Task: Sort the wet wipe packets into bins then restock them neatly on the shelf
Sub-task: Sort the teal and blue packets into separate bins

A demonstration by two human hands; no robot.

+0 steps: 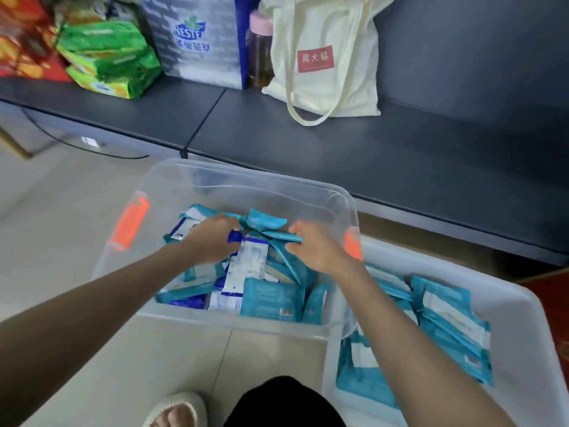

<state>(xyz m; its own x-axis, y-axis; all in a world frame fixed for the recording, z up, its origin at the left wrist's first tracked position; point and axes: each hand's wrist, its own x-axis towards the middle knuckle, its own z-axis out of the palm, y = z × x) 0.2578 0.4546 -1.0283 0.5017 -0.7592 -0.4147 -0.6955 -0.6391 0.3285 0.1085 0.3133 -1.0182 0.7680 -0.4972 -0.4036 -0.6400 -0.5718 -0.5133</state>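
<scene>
A clear plastic bin (246, 180) with orange handles stands on the floor, filled with a jumble of teal and blue-white wet wipe packets (268, 298). My left hand (212, 238) reaches into it and grips a blue-and-white packet (249, 263). My right hand (314, 245) is in the same bin, pinching a teal packet (289, 237) at its edge. A second, whitish bin (523, 334) sits at the right and holds only teal packets (446, 322), partly hidden by my right forearm.
A dark grey bench (400, 155) runs behind the bins. It carries a cream tote bag (326, 57), a bottle with a pink cap (260, 47), a Nestle bag (197, 38) and green packs (107, 57). My slippered foot (178, 408) is on the tiled floor.
</scene>
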